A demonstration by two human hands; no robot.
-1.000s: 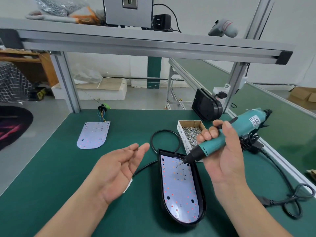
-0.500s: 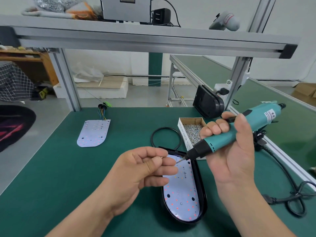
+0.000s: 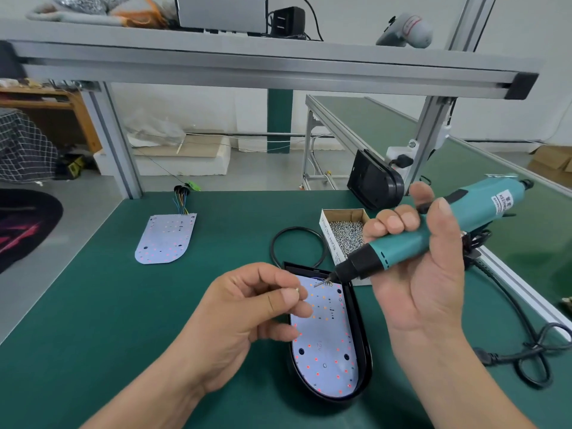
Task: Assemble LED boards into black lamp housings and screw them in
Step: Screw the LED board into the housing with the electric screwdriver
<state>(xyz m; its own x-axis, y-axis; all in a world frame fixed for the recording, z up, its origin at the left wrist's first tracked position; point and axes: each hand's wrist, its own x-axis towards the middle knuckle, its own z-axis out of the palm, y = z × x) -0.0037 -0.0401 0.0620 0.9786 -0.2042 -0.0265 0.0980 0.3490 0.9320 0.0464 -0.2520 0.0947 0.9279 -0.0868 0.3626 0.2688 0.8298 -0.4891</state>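
A black lamp housing (image 3: 364,360) lies on the green mat in front of me with a white LED board (image 3: 328,345) seated inside it. My left hand (image 3: 247,314) pinches a small screw (image 3: 297,289) between thumb and forefinger, just above the board's upper left part. My right hand (image 3: 418,274) grips a teal electric screwdriver (image 3: 411,239), whose bit points down-left at the screw, a short gap away. A second LED board (image 3: 165,239) with coloured wires lies loose at the back left.
An open cardboard box of screws (image 3: 346,233) stands behind the housing. A black cable loop (image 3: 297,246) lies beside it. Another black housing (image 3: 374,184) leans against the frame post at the back right. The screwdriver's cord (image 3: 526,351) coils along the right edge.
My left hand went from open, palm up, to pinching a screw and moved right toward the bit. The screwdriver rose slightly, its tip lifted off the board.
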